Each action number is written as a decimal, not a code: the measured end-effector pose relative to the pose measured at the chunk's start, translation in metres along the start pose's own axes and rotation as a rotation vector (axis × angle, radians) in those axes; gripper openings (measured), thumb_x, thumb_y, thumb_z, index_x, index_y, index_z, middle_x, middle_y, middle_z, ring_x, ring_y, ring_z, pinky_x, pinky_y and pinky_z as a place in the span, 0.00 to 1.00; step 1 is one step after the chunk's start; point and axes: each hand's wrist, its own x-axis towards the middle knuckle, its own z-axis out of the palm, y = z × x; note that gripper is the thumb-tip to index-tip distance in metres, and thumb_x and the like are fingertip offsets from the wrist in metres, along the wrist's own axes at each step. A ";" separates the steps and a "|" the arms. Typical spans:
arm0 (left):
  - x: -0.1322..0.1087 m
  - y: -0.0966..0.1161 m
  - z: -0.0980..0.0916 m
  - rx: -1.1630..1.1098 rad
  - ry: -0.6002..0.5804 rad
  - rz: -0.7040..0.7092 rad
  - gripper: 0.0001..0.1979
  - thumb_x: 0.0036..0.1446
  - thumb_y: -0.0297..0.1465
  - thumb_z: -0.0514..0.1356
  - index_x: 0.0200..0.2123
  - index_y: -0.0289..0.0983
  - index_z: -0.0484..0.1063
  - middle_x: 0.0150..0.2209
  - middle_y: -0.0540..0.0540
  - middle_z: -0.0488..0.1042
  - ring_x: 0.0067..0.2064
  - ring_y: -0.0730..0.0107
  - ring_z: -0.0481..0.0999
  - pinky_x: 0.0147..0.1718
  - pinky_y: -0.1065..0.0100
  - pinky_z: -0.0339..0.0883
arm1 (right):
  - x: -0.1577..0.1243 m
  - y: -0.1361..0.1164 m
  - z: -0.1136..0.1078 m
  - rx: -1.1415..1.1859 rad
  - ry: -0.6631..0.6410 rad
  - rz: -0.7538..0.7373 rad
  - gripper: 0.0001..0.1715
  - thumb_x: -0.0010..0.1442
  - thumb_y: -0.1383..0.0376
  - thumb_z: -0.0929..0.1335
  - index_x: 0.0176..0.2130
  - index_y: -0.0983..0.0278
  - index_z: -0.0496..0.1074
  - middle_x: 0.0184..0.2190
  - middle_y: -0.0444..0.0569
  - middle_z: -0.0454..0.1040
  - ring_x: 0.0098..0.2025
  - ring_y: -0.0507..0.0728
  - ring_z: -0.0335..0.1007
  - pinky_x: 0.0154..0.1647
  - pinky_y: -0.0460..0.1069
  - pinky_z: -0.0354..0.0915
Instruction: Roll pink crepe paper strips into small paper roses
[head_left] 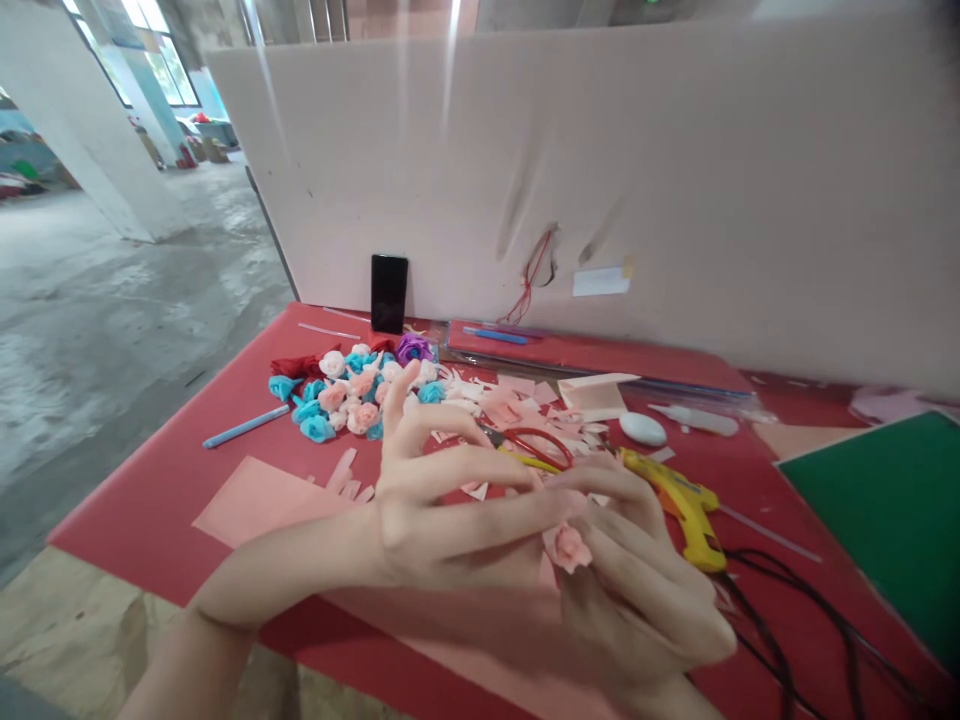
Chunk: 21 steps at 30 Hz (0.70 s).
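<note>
- Your blue pen point(245, 426) lay far left on the red table cover point(150, 500), at about ten o'clock from your left hand.
- A flat pink sheet point(251, 497) lay just beside your left wrist, at nine o'clock from the hand.
- A heap of small paper flowers point(352, 390), pink, white, blue and one purple, sat at eleven o'clock from the hand. A black phone point(389, 293) stood behind it, leaning on the pale board point(675, 180).
- Your left hand point(442, 500) reached to the right. Its two lowest fingers were closed on the upper edge of the paper rose point(568, 546), and the other fingers splayed up and free.
- The paper rose, pink, was held above the table between both hands, at four o'clock from your left hand.
- Red-handled scissors point(536, 445) lay among pink scraps at twelve o'clock from the rose.
- Your right hand point(637, 580) was curled round the rose from three o'clock, its fingers bent and clasping it.
- A yellow glue gun point(679, 500) lay at one o'clock from that hand, close behind the knuckles, with black cables point(787, 620) trailing toward four o'clock.
- A green sheet point(892, 510) lay far right, at three o'clock.
</note>
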 end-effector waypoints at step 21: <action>0.019 0.008 0.004 -0.481 -0.103 -0.200 0.05 0.54 0.29 0.61 0.33 0.32 0.74 0.32 0.44 0.78 0.36 0.70 0.75 0.40 0.64 0.67 | 0.014 -0.014 -0.011 -0.196 0.024 0.056 0.15 0.51 0.82 0.67 0.30 0.63 0.70 0.20 0.43 0.71 0.28 0.54 0.64 0.28 0.52 0.66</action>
